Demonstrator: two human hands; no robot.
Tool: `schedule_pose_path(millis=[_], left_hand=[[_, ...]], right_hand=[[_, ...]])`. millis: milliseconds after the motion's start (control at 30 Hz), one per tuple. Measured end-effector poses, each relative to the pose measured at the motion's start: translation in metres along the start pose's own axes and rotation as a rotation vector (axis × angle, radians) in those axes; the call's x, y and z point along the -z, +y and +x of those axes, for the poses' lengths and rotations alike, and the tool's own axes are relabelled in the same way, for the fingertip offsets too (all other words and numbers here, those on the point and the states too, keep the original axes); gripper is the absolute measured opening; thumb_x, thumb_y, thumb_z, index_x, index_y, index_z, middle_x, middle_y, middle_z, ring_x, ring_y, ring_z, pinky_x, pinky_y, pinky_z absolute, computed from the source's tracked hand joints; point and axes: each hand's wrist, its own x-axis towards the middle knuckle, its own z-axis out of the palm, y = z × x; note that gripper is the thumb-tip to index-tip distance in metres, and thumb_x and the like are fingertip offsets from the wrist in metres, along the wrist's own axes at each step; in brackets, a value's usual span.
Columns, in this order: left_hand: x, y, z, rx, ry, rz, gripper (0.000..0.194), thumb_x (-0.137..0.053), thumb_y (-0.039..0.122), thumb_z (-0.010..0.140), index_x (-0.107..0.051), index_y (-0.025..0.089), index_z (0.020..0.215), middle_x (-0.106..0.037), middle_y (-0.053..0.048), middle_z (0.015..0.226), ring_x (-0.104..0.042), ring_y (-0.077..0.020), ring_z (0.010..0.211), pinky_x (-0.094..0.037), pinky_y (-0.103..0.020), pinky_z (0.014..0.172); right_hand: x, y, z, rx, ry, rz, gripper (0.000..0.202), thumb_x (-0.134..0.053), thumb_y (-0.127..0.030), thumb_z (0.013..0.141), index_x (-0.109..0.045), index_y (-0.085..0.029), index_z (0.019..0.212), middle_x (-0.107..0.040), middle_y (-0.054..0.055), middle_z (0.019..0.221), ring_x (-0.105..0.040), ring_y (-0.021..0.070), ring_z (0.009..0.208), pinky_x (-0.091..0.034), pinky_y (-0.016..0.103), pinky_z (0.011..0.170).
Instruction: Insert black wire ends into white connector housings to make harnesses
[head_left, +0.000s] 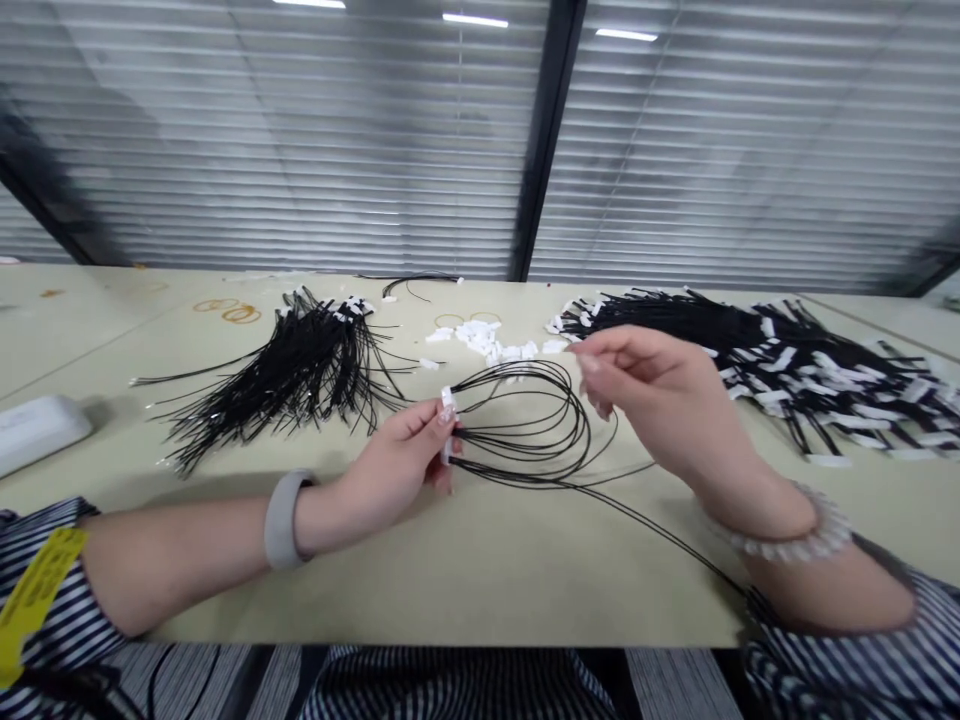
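Observation:
My left hand [397, 460] pinches a white plastic connector [448, 398] between thumb and fingers, above the table. From it thin black wires [577, 440] loop out to the right and curve back. A few strands trail off toward my right forearm. Beyond the loop's upper right side is my right hand [660, 400], thumb and index finger pressed together near the wires. What sits between those fingertips, if anything, is too small to make out. Part of the connector is hidden behind my left fingers.
On the pale table [480, 580], a bundle of black wires [292, 370] lies at left. Loose white connectors [487, 338] are heaped at centre back. At right is a large pile of wired connectors [750, 340]. Rubber bands [240, 313] and a white device [37, 432] lie left.

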Motion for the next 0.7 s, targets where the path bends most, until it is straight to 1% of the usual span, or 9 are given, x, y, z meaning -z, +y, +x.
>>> schedule_pose_path(millis=[67, 100, 200, 300, 400, 500, 567, 633, 700], left_hand=[[0.000, 0.002, 0.000, 0.005, 0.026, -0.060, 0.021, -0.048, 0.036, 0.083, -0.048, 0.017, 0.075, -0.050, 0.006, 0.062, -0.039, -0.0020, 0.036, -0.039, -0.020, 0.042], [0.000, 0.003, -0.001, 0.009, 0.030, -0.099, 0.020, -0.049, 0.035, 0.083, -0.048, 0.017, 0.076, -0.050, 0.007, 0.062, -0.037, -0.0015, 0.036, -0.038, -0.019, 0.042], [0.000, 0.006, -0.001, 0.028, 0.003, -0.203, 0.018, -0.050, 0.032, 0.083, -0.047, 0.017, 0.075, -0.050, 0.007, 0.061, -0.034, -0.0007, 0.036, -0.035, -0.018, 0.042], [0.000, 0.006, -0.001, 0.055, -0.045, -0.266, 0.016, -0.051, 0.030, 0.083, -0.046, 0.017, 0.074, -0.050, 0.007, 0.059, -0.033, -0.0007, 0.035, -0.032, -0.017, 0.041], [0.000, 0.003, 0.000, 0.067, -0.083, -0.296, 0.016, -0.052, 0.029, 0.082, -0.046, 0.017, 0.074, -0.050, 0.007, 0.059, -0.034, -0.0012, 0.036, -0.032, -0.017, 0.041], [-0.001, 0.000, 0.001, 0.047, -0.079, -0.294, 0.016, -0.052, 0.030, 0.082, -0.046, 0.017, 0.074, -0.050, 0.006, 0.059, -0.035, -0.0016, 0.037, -0.033, -0.017, 0.041], [-0.001, -0.001, 0.002, 0.030, -0.069, -0.286, 0.017, -0.052, 0.031, 0.082, -0.047, 0.017, 0.075, -0.050, 0.006, 0.059, -0.036, -0.0020, 0.038, -0.034, -0.017, 0.042], [-0.002, -0.001, 0.002, 0.016, -0.057, -0.277, 0.016, -0.052, 0.032, 0.082, -0.047, 0.018, 0.076, -0.050, 0.007, 0.059, -0.037, -0.0025, 0.039, -0.035, -0.017, 0.043], [-0.003, 0.000, 0.001, 0.009, -0.050, -0.268, 0.017, -0.052, 0.032, 0.082, -0.047, 0.018, 0.077, -0.050, 0.007, 0.059, -0.038, -0.0026, 0.039, -0.036, -0.018, 0.043]], right_hand=[[0.006, 0.006, 0.004, -0.123, 0.018, 0.164, 0.012, -0.054, -0.030, 0.080, -0.057, -0.018, 0.076, -0.050, -0.003, 0.057, -0.043, 0.0063, 0.046, -0.035, 0.020, 0.042], [0.007, 0.010, 0.006, -0.168, -0.003, 0.174, 0.015, -0.052, -0.028, 0.081, -0.055, -0.017, 0.071, -0.049, -0.003, 0.056, -0.043, 0.0059, 0.046, -0.035, 0.020, 0.042], [0.004, 0.020, 0.007, -0.230, -0.235, 0.005, 0.017, -0.051, -0.021, 0.078, -0.055, -0.016, 0.063, -0.053, -0.002, 0.056, -0.047, 0.0069, 0.048, -0.040, 0.020, 0.045], [-0.011, 0.018, -0.002, -0.119, -0.484, -0.023, 0.011, -0.052, -0.016, 0.077, -0.062, -0.016, 0.078, -0.064, 0.003, 0.074, -0.058, 0.0114, 0.066, -0.049, 0.025, 0.061], [-0.031, 0.006, -0.015, -0.019, -0.566, 0.128, 0.014, -0.052, -0.019, 0.079, -0.063, -0.019, 0.087, -0.065, 0.002, 0.085, -0.060, 0.0124, 0.078, -0.050, 0.026, 0.072], [-0.045, -0.006, -0.022, -0.040, -0.571, 0.200, 0.011, -0.052, -0.025, 0.081, -0.061, -0.019, 0.079, -0.064, 0.000, 0.076, -0.058, 0.0099, 0.070, -0.050, 0.021, 0.064], [-0.048, -0.010, -0.024, -0.082, -0.594, 0.246, 0.014, -0.050, -0.027, 0.082, -0.061, -0.019, 0.080, -0.062, 0.000, 0.076, -0.054, 0.0069, 0.059, -0.049, 0.018, 0.055], [-0.050, -0.012, -0.024, -0.166, -0.612, 0.303, 0.017, -0.049, -0.030, 0.084, -0.061, -0.019, 0.085, -0.061, -0.001, 0.073, -0.047, 0.0040, 0.048, -0.045, 0.015, 0.045], [-0.050, -0.011, -0.024, -0.290, -0.611, 0.338, 0.019, -0.049, -0.034, 0.083, -0.061, -0.019, 0.087, -0.055, -0.004, 0.058, -0.042, 0.0037, 0.039, -0.040, 0.014, 0.036]])
